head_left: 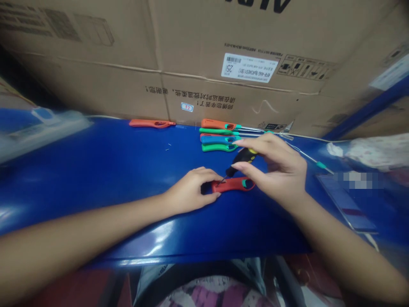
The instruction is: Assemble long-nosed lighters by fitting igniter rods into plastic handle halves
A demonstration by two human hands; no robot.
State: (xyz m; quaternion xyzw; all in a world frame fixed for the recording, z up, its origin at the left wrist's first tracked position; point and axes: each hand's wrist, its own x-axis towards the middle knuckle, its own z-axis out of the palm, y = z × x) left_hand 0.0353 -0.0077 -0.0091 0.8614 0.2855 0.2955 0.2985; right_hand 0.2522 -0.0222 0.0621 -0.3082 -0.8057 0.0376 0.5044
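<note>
My left hand point(191, 189) pinches the left end of a red lighter point(234, 184) between thumb and fingers, keeping it flat on the blue table. The lighter has a teal trigger, and no metal barrel shows on it. In my right hand point(283, 170) is a screwdriver point(241, 162) with a black and yellow handle. Its thin shaft slants down to the left, and the tip meets the lighter close to my left fingertips. Behind lie several long-barrelled lighters point(215, 139) in orange, blue and green, partly covered by my right hand.
A large cardboard box point(128, 81) stands along the back of the blue table point(128, 170). An orange lighter body point(150, 123) lies at its foot. Two tiny pins point(169, 146) are nearby. At right are a phone-like slab point(347, 204) and a patterned cloth point(380, 151).
</note>
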